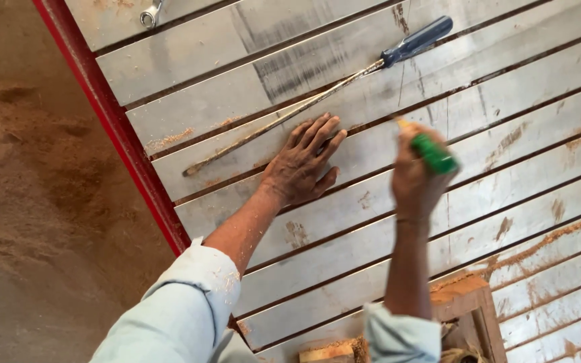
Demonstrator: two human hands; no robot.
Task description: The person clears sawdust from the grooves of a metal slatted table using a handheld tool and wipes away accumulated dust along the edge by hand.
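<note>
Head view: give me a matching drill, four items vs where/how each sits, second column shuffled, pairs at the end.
Items:
1. left hand
2. right hand
3. blue-handled screwdriver
4. wrench

States:
A. lying loose across the slats, handle toward the upper right
B. at the top edge, only partly in view
C. pressed flat on a metal slat, fingers spread
D. closed around a green-handled tool

Pairs: 1-C, 2-D, 3-A, 4-B
</note>
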